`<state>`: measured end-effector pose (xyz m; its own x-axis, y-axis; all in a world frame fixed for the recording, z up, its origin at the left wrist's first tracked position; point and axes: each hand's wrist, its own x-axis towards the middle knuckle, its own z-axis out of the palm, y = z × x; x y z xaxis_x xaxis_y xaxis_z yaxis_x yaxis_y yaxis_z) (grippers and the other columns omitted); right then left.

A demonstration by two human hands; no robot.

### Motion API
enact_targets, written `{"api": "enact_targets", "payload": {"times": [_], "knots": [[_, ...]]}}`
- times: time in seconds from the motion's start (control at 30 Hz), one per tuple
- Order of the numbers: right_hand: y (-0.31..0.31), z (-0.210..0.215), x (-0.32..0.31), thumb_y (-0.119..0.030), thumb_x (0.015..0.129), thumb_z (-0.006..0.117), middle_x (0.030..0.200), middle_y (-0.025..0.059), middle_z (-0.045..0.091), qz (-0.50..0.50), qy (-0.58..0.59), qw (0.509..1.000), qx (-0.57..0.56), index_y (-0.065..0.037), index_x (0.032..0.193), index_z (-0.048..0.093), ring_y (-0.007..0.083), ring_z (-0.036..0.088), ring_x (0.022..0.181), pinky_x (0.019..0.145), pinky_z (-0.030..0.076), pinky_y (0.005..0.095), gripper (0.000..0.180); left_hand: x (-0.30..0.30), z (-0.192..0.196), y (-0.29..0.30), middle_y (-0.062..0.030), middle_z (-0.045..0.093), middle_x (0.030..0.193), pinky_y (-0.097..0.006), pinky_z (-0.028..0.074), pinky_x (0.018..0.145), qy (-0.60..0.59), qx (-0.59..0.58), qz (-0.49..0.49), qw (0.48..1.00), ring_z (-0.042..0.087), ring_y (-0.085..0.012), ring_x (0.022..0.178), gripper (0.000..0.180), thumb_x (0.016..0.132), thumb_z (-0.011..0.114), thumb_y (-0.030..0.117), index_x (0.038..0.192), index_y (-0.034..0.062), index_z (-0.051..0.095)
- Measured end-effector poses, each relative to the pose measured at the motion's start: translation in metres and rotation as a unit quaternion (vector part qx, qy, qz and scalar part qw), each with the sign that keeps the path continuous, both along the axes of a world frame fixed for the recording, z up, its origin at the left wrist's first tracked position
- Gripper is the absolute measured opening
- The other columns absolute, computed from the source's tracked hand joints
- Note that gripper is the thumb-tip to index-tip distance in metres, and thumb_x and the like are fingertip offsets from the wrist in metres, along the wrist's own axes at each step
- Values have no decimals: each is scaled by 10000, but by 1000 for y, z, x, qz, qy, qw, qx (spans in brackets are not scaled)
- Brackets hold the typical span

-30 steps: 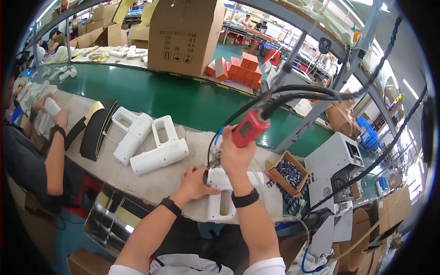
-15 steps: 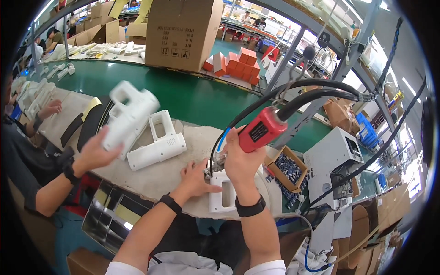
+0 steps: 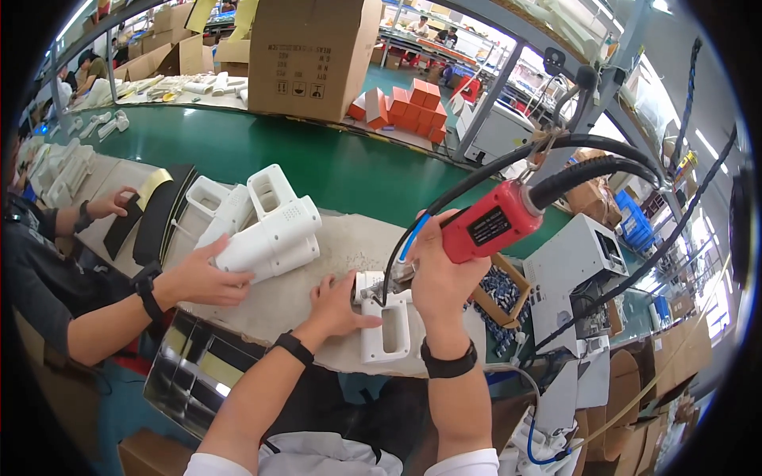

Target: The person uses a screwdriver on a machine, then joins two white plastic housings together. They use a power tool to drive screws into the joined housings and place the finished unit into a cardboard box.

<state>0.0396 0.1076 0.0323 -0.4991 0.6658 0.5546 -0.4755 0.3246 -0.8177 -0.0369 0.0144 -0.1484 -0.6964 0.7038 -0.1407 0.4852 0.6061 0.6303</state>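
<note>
Since 0.5 s ago, co-worker's housing [image 3: 266, 234] lowered to bench [image 3: 333, 246]. Right hand [image 3: 440, 274] gripping driver [image 3: 496, 224], left hand [image 3: 337, 305] flat, steadying part [image 3: 385, 329]; fastening underway.

My left hand [image 3: 337, 305] lies flat, palm down, fingers spread and pointing right, forearm rising from the lower left with a dark band at the wrist. My right hand [image 3: 439, 274] is raised upright, fingers curled tight in a fist-like grip, wrist also banded
</note>
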Motion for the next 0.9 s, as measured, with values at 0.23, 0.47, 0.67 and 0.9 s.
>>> {"api": "enact_targets", "payload": {"times": [0.23, 0.47, 0.67, 0.9], "knots": [[6, -25, -6, -125, 900, 669, 646, 10, 561, -28, -40, 999, -6, -19, 846, 551, 86, 522, 508, 523, 454, 232, 167, 0, 9, 2, -204, 414, 1439, -489, 134, 1118, -16, -3, -7, 1000, 197, -416, 1406, 1240, 554, 778, 661, 1489, 45, 245], [7, -67, -17, -160, 881, 701, 640, -8, 563, -34, -82, 996, 31, -28, 876, 569, 68, 530, 548, 513, 417, 223, 187, 20, 14, -1, -219, 371, 1445, -496, 170, 1103, 24, 28, -7, 999, 222, -400, 1388, 1168, 611, 786, 593, 1474, 19, 248], [14, -32, -2, -92, 884, 679, 657, 15, 568, -59, 3, 997, 42, -10, 912, 567, 78, 546, 545, 501, 419, 211, 141, 47, -5, 11, -233, 287, 1443, -555, 206, 1085, 114, 79, 62, 988, 268, -392, 1348, 1024, 676, 776, 467, 1459, 43, 273], [26, -3, 44, -51, 880, 666, 653, 31, 568, -44, -2, 999, 13, -2, 908, 561, 100, 554, 524, 473, 446, 229, 120, 3, -2, 29, -202, 299, 1437, -629, 181, 1067, 97, 73, 86, 989, 256, -380, 1353, 966, 689, 749, 446, 1463, 95, 290]]}}
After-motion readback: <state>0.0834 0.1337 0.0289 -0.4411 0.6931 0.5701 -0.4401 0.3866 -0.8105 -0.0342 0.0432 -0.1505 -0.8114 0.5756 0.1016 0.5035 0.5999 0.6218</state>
